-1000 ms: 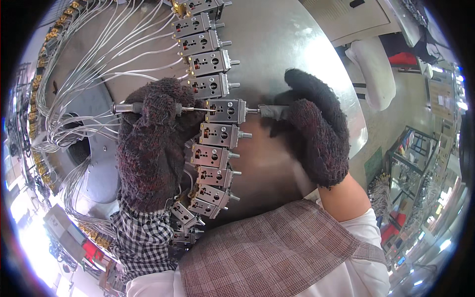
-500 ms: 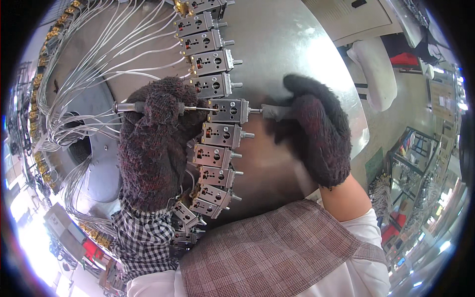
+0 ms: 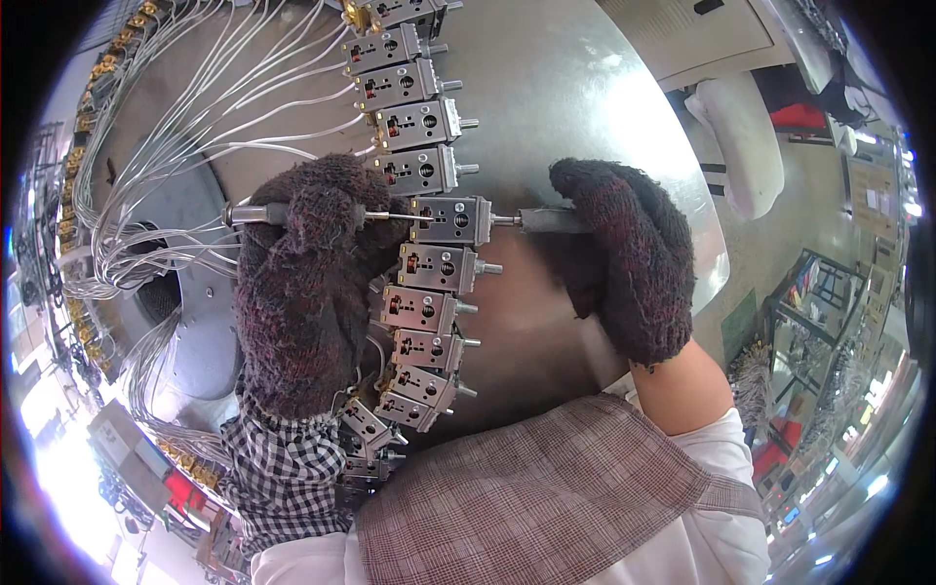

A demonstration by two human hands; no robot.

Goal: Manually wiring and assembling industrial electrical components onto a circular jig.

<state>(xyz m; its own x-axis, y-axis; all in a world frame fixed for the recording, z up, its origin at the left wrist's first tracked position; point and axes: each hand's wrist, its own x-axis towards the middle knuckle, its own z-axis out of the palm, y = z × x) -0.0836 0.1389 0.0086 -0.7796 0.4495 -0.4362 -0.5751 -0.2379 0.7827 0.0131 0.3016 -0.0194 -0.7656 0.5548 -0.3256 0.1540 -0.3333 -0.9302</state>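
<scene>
The dark-knit-gloved left hand (image 3: pixel 317 229) is gripping a silver screwdriver (image 3: pixel 257 214), reaching over a central silver rectangular metal box (image 3: pixel 445 218). Its metal shaft (image 3: pixel 505 220) is meeting a grey cylindrical tool (image 3: pixel 552 220) the dark-knit-gloved right hand (image 3: pixel 634 258) is gripping, apparently adjusting; turning likely calls for steadiness.

Bright light (image 3: pixel 68 478) is flooding the room's lower-left edge and glare is shining off a metal tabletop (image 3: pixel 546 97), while a white, rounded seat (image 3: pixel 746 146) is standing over the dull beige floor (image 3: pixel 749 249). At right, a dark shelving rack (image 3: pixel 801 327) is standing beside a green patch (image 3: pixel 738 322).
</scene>
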